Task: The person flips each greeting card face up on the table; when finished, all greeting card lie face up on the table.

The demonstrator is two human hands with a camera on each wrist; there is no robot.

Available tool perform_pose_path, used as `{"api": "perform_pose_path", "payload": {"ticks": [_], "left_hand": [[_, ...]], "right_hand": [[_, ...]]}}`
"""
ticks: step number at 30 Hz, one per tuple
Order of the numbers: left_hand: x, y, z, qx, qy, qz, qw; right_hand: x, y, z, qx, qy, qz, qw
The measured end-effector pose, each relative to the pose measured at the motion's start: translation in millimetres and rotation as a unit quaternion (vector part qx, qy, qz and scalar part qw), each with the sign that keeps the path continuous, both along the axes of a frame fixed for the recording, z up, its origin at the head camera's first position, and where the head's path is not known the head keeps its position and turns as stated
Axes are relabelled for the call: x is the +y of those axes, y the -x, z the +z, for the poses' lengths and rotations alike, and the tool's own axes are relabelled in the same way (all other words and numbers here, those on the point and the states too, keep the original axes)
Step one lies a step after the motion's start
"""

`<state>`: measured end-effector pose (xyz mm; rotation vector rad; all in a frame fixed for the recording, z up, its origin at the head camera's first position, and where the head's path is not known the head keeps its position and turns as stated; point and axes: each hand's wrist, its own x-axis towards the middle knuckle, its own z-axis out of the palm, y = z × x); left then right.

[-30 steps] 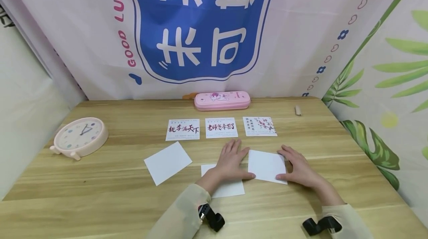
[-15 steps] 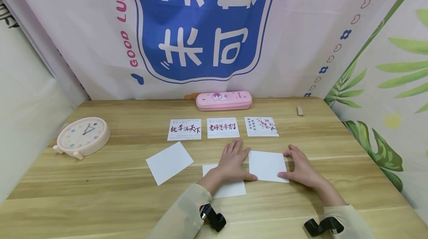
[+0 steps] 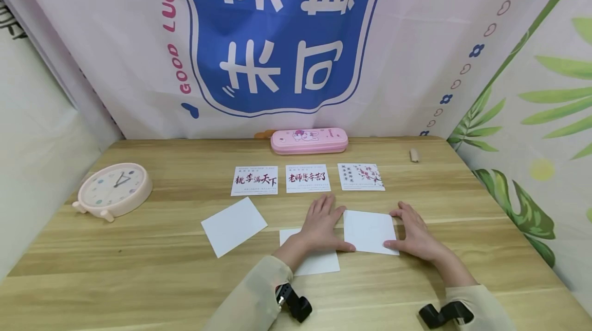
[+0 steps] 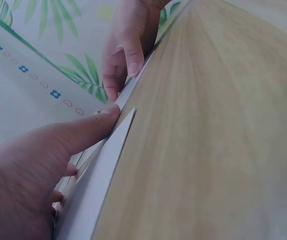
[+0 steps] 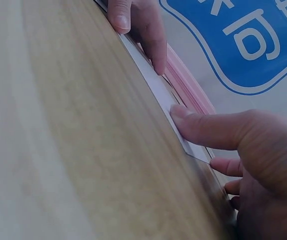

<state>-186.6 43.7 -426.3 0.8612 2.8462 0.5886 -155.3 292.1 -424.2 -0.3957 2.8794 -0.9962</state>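
A blank white card (image 3: 370, 232) lies flat on the wooden table between my two hands. My left hand (image 3: 321, 227), fingers spread and mostly straight, touches the card's left edge with thumb and index finger. Under that hand and wrist lies a second white card (image 3: 319, 263), partly hidden. At the right edge, my right hand (image 3: 416, 236) rests its thumb on the first card; the right wrist view shows this thumb (image 5: 203, 127) on the card's surface (image 5: 151, 82), with the other fingers beside the edge. A third white card (image 3: 234, 226) lies tilted on the left.
Three printed cards stand in a row behind: one with red characters (image 3: 254, 181), another like it (image 3: 308, 179), and one with blossoms (image 3: 362, 177). Farther back is a pink pencil case (image 3: 309, 141). A round clock (image 3: 113, 189) lies left; a small beige object (image 3: 413, 155) sits back right.
My right fingertips have shifted slightly outward from the card's upper right corner. My left hand stays nearly still. The cards have hardly moved.
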Motion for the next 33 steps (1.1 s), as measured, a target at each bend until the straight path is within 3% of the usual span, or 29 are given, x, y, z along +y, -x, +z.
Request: {"api": "perform_pose_path", "payload": {"ticks": [24,33], "left_hand": [[-0.2,-2.1,1.5,-0.005,0.004,0.009,0.9999],[-0.1,0.1,2.7,-0.004,-0.031,0.009,0.9995]], "right_hand": [[-1.5,0.0,-2.1,0.012,0.032,-0.006,0.9994],[-1.0,0.4,-0.8,0.019,0.023,-0.005,0.9995]]}}
